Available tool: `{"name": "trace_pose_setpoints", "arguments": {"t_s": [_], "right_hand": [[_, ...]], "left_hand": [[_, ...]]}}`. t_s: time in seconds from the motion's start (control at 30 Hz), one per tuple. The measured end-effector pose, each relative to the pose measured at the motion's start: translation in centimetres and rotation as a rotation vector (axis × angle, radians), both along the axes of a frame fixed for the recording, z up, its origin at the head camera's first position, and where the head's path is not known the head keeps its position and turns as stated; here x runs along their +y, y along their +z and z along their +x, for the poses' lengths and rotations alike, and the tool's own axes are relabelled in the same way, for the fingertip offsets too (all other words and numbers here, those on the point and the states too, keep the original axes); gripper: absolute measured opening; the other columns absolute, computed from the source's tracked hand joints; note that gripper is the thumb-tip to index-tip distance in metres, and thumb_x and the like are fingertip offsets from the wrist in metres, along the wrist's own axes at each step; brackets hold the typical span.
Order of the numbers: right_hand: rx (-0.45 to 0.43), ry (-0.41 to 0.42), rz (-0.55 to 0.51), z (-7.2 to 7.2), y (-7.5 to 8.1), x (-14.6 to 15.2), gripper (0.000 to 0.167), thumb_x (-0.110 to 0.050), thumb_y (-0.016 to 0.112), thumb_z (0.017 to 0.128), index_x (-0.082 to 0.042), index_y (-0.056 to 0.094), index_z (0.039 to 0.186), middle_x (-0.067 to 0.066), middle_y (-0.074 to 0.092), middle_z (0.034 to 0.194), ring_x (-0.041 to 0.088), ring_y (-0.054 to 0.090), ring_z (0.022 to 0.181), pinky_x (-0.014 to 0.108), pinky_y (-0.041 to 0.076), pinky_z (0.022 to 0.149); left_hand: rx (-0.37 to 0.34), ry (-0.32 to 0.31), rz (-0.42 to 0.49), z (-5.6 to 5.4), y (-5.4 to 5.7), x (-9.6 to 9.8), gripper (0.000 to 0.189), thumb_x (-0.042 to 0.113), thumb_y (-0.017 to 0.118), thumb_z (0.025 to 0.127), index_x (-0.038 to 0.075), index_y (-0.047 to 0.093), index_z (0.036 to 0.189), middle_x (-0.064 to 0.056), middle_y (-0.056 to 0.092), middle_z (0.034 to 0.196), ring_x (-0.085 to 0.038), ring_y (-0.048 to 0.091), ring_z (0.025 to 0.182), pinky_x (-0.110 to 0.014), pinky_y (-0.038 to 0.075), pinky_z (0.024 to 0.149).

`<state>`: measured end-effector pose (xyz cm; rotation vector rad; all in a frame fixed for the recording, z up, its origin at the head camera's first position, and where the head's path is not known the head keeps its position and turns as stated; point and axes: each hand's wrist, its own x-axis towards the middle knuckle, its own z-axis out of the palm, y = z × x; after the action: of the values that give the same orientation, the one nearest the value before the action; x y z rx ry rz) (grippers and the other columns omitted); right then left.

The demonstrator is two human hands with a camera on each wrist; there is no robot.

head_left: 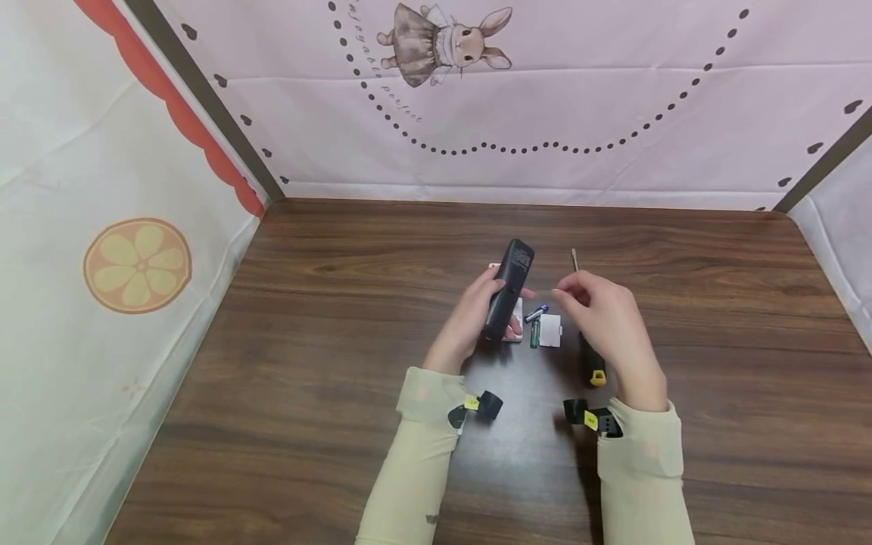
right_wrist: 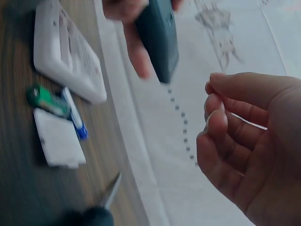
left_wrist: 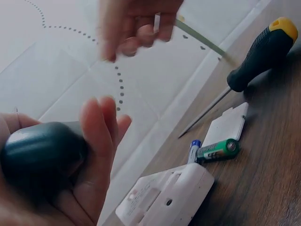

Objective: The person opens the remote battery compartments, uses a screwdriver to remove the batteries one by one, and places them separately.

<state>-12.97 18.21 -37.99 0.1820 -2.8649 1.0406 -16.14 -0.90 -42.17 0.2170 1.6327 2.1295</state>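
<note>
Fingers of the left hand (head_left: 466, 318) curl round a long, black, smooth-looking plastic handset (head_left: 509, 291). That handset is up off the brown wooden table (head_left: 327, 341), tipped at a slant. On the right hand (head_left: 606, 318), the thumb and pointing finger are bent and very close together; I cannot tell if they pinch something tiny.

Near the hands, a white plastic box (left_wrist: 188, 195) with slots lies on the table. Just beside it are a green battery (left_wrist: 218, 149), a thin battery with a blue end (head_left: 537, 313) and a flat white plastic cover (head_left: 550, 331). A screwdriver with a black and yellow handle (left_wrist: 258, 61) lies near the right hand.

I think the handset is hard and stiff, not too heavy, and maybe a bit slippery. It would not squash, but a drop could crack it. Its middle looks like the best place to hold, with the thumb on one side and fingers on the other.
</note>
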Motion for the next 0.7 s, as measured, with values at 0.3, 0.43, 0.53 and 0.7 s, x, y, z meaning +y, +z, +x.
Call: {"name": "trace_pose_setpoints", "arguments": {"t_s": [0.3, 0.43, 0.53, 0.7], "right_hand": [[0.155, 0.102, 0.001, -0.2, -0.3, -2.9, 0.017, -0.026, 0.064, 0.083, -0.013, 0.065, 0.093, -0.003, 0.060, 0.077, 0.013, 0.050, 0.065, 0.029, 0.040, 0.058], [0.183, 0.140, 0.000, -0.2, -0.4, -3.8, 0.021, -0.023, 0.064, 0.083, -0.011, 0.065, 0.100, -0.002, 0.060, 0.081, 0.014, 0.052, 0.068, 0.030, 0.041, 0.061], [0.145, 0.147, -0.004, -0.2, -0.3, -4.2, 0.024, -0.023, 0.062, 0.083, -0.010, 0.064, 0.104, 0.000, 0.061, 0.083, 0.015, 0.054, 0.070, 0.032, 0.043, 0.063], [0.050, 0.170, -0.014, -0.1, -0.1, -4.4, 0.031, -0.028, 0.059, 0.086, -0.011, 0.062, 0.112, 0.002, 0.064, 0.091, 0.015, 0.058, 0.075, 0.032, 0.046, 0.063]], "left_hand": [[-0.017, 0.070, -0.013, 0.3, 0.2, 0.5, 0.034, 0.025, 0.035, 0.093, 0.019, 0.044, 0.125, -0.041, 0.049, 0.093, -0.026, 0.056, 0.046, -0.054, 0.048, 0.051], [0.005, 0.082, -0.033, 0.3, 0.2, 0.8, 0.032, 0.031, 0.043, 0.093, 0.021, 0.044, 0.123, -0.026, 0.055, 0.078, -0.025, 0.056, 0.047, -0.051, 0.049, 0.049], [0.023, 0.109, -0.039, 0.3, 0.3, 0.8, 0.032, 0.031, 0.045, 0.092, 0.022, 0.043, 0.122, -0.017, 0.056, 0.072, -0.024, 0.055, 0.047, -0.043, 0.050, 0.046], [0.036, 0.148, -0.054, 0.2, 0.3, 0.5, 0.033, 0.030, 0.046, 0.092, 0.022, 0.042, 0.123, -0.017, 0.055, 0.072, -0.023, 0.054, 0.047, -0.038, 0.050, 0.044]]}}
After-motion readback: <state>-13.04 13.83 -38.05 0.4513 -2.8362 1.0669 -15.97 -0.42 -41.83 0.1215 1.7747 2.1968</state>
